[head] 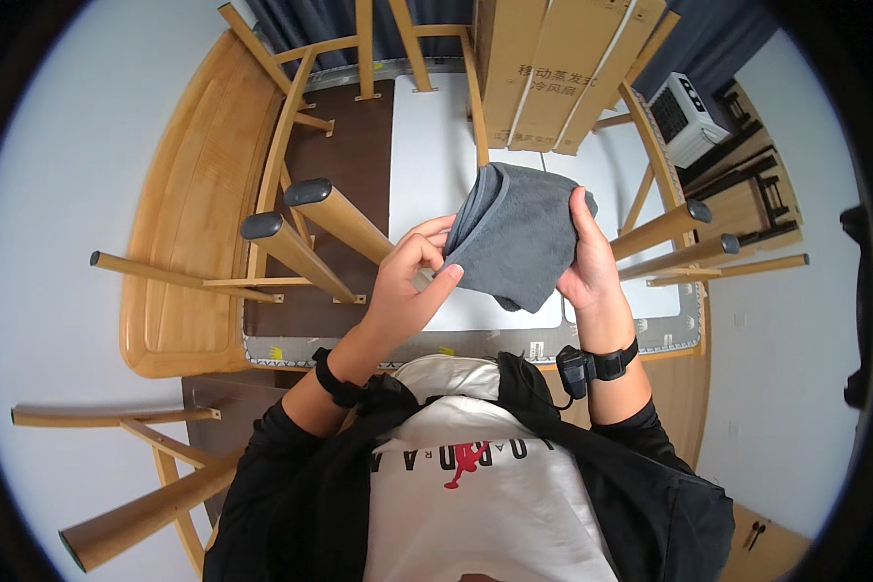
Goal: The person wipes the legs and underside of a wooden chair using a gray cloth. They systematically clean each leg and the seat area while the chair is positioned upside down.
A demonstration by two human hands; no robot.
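Between my two hands I hold a dark grey cloth [518,233], folded into several layers that show along its left edge. My left hand [416,273] pinches the lower left corner, its thumb on the front and its fingers behind. At the cloth's right side, my right hand [589,251] grips with the thumb lying over the front; its other fingers are mostly hidden behind. The cloth is held up in front of my chest, above a mattress [473,342] with white and brown boards lying on it.
Upturned tables with wooden legs [305,254] stand on the mattress, legs pointing towards me on both sides. A tall cardboard box [553,80] bearing writing stands at the back. A wooden headboard [196,196] is at left, a white appliance [687,120] at right. More legs [153,502] rise lower left.
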